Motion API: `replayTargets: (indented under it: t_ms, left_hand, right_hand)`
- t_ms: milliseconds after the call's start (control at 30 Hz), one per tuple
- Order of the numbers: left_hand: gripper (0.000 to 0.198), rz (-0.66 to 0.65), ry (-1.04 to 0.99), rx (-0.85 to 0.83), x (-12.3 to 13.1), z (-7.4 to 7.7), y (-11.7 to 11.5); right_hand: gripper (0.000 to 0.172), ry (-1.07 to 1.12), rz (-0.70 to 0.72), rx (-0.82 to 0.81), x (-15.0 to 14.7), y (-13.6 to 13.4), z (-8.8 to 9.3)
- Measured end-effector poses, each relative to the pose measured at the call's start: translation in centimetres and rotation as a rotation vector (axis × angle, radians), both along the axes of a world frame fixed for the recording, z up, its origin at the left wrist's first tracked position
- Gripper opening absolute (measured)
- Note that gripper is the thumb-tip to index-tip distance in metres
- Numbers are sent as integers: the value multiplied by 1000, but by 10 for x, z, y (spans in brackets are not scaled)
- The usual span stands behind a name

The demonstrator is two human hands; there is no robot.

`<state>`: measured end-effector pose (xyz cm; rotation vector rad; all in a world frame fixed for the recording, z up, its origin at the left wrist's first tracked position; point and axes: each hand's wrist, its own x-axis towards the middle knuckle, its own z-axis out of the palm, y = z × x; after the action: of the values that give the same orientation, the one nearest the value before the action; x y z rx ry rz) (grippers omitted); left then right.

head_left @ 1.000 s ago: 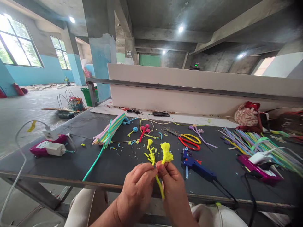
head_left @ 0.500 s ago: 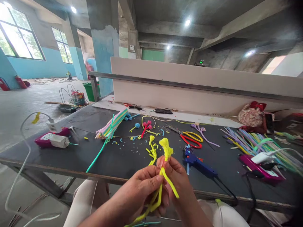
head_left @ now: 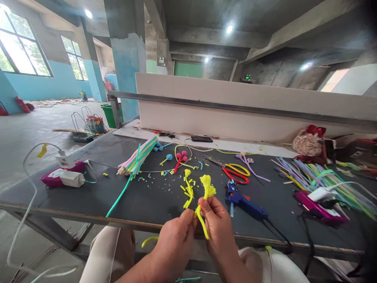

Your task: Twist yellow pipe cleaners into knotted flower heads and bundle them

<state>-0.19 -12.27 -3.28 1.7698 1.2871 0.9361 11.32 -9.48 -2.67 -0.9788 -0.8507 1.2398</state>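
Between my two hands is a yellow pipe cleaner flower (head_left: 207, 186), its bunched head upright above my fingers. My right hand (head_left: 218, 224) is closed, pinching the stem just below the head, and a short yellow end hangs down in front of it. Closed around the yellow strand lower down, my left hand (head_left: 178, 241) sits beside the right one. A loose yellow end (head_left: 149, 240) sticks out to the left of it. Just beyond my hands, a second yellow pipe cleaner piece (head_left: 189, 185) lies on the dark table (head_left: 118, 143) among cut yellow bits.
Right of my hands lie a blue glue gun (head_left: 247, 203) and red-and-yellow-handled scissors (head_left: 235, 173). Pipe cleaner bundles lie left (head_left: 138, 157) and right (head_left: 309, 177). Purple-red power strips (head_left: 321, 208) with cables, pink flowers (head_left: 181, 157) and a phone (head_left: 202, 139) are also there.
My left hand has turned over and drawn the yellow strand leftward. The hanging short end has swung left, and the flower head has tilted slightly. My view has shifted a little.
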Motion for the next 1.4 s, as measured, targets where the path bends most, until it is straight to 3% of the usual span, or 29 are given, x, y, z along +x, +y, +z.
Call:
replayTargets:
  t_ms: [100,233,367,500,700,900,1033,1167,1300,1400]
  left_hand:
    - [16,48,-2,128,-2,8,4]
    - [17,77,2,387,-4,13,9]
    - [16,153,30,446,-6,10,12]
    - [18,181,-133,224,-4,11,10]
    - [28,98,-655,-310,0,25,8]
    - [27,67,-1027,-536,1,29,4]
    - [23,-55,-1250,-737,2,25,3]
    - [20,-187,-1342,-975,1,18,2]
    - [21,-287,-1347,-1011,0,12,0]
    - [23,-234,-1322,-883,-1,14,-1]
  right_hand:
    - [27,-17,-58,33,-1,1,-1]
    - [23,-32,-15,47,-4,-3,-3]
    - [20,-62,-24,77,-7,-8,-7]
    - [19,-21,29,88,-8,-10,-6]
    - [15,15,101,111,-7,-12,-2]
    - [13,16,129,203,-4,-10,0]
    - [11,72,156,188,-4,-8,3]
    - [15,57,224,182,1,-6,3]
    - [19,92,306,133,4,-3,3]
    - [17,172,292,117,2,-1,5]
